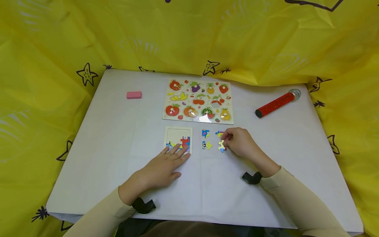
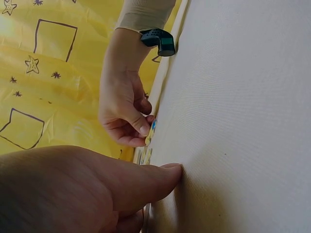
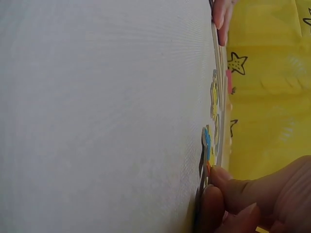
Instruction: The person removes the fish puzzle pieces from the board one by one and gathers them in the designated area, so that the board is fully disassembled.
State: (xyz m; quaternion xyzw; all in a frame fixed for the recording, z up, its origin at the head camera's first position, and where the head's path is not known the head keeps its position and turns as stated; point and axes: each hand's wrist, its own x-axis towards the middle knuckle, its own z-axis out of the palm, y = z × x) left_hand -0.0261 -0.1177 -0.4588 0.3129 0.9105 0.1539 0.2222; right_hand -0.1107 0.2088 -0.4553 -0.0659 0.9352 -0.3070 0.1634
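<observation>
My left hand (image 1: 163, 169) lies with straight, spread fingers across the lower edge of a square puzzle tray (image 1: 176, 132). Partly under those fingertips, a red-and-blue piece (image 1: 185, 141) and other coloured pieces sit along the tray's bottom. To the right, the thumb and fingers of my right hand (image 1: 240, 142) pinch the right edge of a yellow jigsaw piece (image 1: 221, 145) with blue and red parts. That jigsaw piece (image 3: 207, 145) shows edge-on in the right wrist view. Near it lie loose pieces: a blue one (image 1: 205, 133), a yellow one (image 1: 208, 145) and another (image 1: 219, 133) close to my fingers.
Behind the tray lies a wooden fruit peg puzzle (image 1: 197, 102). A pink block (image 1: 134, 95) is at the back left, and a red glittery microphone (image 1: 277, 103) at the back right. The white-covered table (image 1: 103, 148) meets a yellow patterned curtain (image 1: 177, 36).
</observation>
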